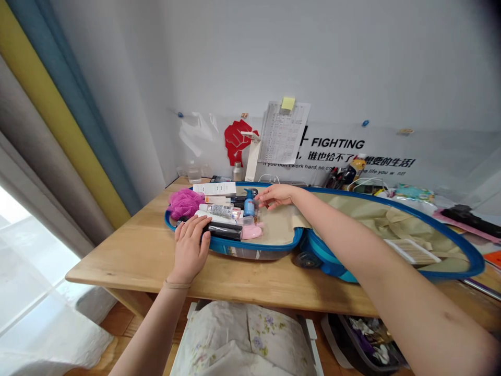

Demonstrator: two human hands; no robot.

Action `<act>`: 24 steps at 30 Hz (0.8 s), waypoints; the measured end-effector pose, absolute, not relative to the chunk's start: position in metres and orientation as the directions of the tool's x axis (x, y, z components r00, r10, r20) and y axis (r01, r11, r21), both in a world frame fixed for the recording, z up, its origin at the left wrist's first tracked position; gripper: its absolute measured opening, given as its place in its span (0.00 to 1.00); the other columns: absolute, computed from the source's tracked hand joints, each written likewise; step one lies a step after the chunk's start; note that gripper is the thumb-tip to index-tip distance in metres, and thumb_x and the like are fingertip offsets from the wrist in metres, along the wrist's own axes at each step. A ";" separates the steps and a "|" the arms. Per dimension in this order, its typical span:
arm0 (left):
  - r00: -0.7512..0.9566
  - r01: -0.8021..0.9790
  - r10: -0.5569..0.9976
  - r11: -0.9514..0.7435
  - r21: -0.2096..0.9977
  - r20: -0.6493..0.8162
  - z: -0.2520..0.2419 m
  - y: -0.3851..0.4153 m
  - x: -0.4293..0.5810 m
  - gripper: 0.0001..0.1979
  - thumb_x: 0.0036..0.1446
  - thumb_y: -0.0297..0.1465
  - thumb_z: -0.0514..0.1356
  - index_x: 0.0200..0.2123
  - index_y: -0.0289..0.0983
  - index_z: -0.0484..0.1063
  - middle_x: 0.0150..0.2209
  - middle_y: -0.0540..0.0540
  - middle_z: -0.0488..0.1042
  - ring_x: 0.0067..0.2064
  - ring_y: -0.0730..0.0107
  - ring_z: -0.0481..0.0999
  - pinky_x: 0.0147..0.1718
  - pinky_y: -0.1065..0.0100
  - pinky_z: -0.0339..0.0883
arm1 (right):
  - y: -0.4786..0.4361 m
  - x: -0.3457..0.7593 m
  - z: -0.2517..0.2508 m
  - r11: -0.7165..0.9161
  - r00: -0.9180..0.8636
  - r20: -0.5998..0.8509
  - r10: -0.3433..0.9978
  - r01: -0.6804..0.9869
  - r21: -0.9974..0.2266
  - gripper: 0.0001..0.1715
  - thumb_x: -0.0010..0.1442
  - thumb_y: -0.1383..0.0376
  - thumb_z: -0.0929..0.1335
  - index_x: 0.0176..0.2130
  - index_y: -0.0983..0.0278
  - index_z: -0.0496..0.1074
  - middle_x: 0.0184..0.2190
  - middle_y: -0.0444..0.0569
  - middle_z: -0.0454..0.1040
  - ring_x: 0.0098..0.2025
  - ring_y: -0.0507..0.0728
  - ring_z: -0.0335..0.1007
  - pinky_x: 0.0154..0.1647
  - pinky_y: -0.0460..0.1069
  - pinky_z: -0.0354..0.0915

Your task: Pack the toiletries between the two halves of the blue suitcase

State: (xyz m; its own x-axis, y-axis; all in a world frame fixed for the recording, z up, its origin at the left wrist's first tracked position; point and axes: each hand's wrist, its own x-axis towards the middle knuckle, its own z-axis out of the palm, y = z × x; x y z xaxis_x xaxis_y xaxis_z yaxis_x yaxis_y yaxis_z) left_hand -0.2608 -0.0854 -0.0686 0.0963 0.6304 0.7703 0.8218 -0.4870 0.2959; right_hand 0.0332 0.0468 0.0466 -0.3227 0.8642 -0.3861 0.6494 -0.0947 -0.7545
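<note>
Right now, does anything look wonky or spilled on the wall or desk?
Two things: the paper on the wall hangs slanted, covering some lettering, and the pink puff bulges over the rim of the open suitcase. I can't see any spill.

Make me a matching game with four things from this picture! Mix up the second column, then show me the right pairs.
Things:
1. Mesh puff
2. Pump bottle
3. Sticky note
4. Left hand

Clues:
A. Yellow, at the top of a paper sheet
B. At the near edge of the open case
C. Pinkish purple
D. Blue, near the right hand

Pairs: 1-C, 2-D, 3-A, 4-B
</note>
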 end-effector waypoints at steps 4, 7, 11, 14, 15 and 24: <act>0.093 0.819 0.636 -0.487 0.305 0.766 -0.070 -0.085 -0.261 0.20 0.68 0.35 0.45 0.55 0.40 0.72 0.55 0.40 0.75 0.59 0.56 0.68 0.61 0.53 0.52 | 0.049 0.028 0.040 -0.112 -0.239 -0.414 0.878 0.740 -0.664 0.12 0.60 0.60 0.73 0.42 0.65 0.74 0.30 0.46 0.78 0.31 0.48 0.75 0.29 0.41 0.70; 0.098 0.817 0.633 -0.492 0.301 0.768 -0.071 -0.084 -0.262 0.20 0.68 0.35 0.46 0.55 0.40 0.72 0.55 0.40 0.75 0.59 0.56 0.68 0.60 0.53 0.52 | 0.049 0.024 0.034 -0.115 -0.179 -0.423 0.888 0.806 -0.581 0.13 0.57 0.59 0.74 0.37 0.65 0.74 0.27 0.46 0.77 0.26 0.48 0.73 0.26 0.41 0.67; 0.106 0.818 0.622 -0.498 0.287 0.776 -0.071 -0.083 -0.263 0.19 0.68 0.35 0.46 0.54 0.40 0.71 0.55 0.40 0.75 0.59 0.55 0.69 0.60 0.53 0.53 | 0.047 0.020 0.029 -0.092 -0.138 -0.425 0.894 0.874 -0.477 0.12 0.59 0.60 0.73 0.37 0.66 0.73 0.26 0.45 0.76 0.25 0.47 0.71 0.26 0.41 0.66; 0.108 0.821 0.616 -0.497 0.279 0.780 -0.071 -0.084 -0.262 0.19 0.69 0.35 0.46 0.54 0.39 0.71 0.55 0.41 0.75 0.59 0.56 0.69 0.60 0.53 0.52 | 0.045 0.018 0.030 -0.053 -0.118 -0.410 0.905 0.922 -0.383 0.14 0.60 0.57 0.72 0.39 0.65 0.74 0.24 0.45 0.76 0.23 0.47 0.69 0.25 0.42 0.65; 0.109 0.821 0.616 -0.499 0.279 0.781 -0.071 -0.084 -0.262 0.19 0.69 0.35 0.46 0.54 0.39 0.71 0.55 0.41 0.75 0.59 0.56 0.69 0.60 0.53 0.52 | 0.044 0.017 0.031 -0.037 -0.114 -0.403 0.908 0.937 -0.347 0.17 0.59 0.55 0.72 0.41 0.65 0.74 0.24 0.45 0.75 0.22 0.47 0.68 0.25 0.42 0.64; 0.117 0.823 0.616 -0.499 0.271 0.779 -0.071 -0.084 -0.263 0.19 0.69 0.35 0.46 0.54 0.39 0.71 0.55 0.41 0.75 0.59 0.55 0.69 0.60 0.53 0.52 | 0.026 -0.002 0.039 0.162 -0.200 -0.396 0.896 0.978 -0.128 0.31 0.47 0.53 0.78 0.46 0.65 0.75 0.33 0.48 0.77 0.30 0.53 0.73 0.29 0.45 0.68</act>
State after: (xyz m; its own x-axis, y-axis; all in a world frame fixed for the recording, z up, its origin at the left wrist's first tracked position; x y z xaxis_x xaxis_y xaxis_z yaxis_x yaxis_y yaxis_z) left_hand -0.2632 -0.0836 -0.0707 0.1168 0.6165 0.7787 0.8231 -0.4988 0.2715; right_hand -0.0022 0.0260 0.0392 -0.2000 0.8964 -0.3956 0.9785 0.1621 -0.1276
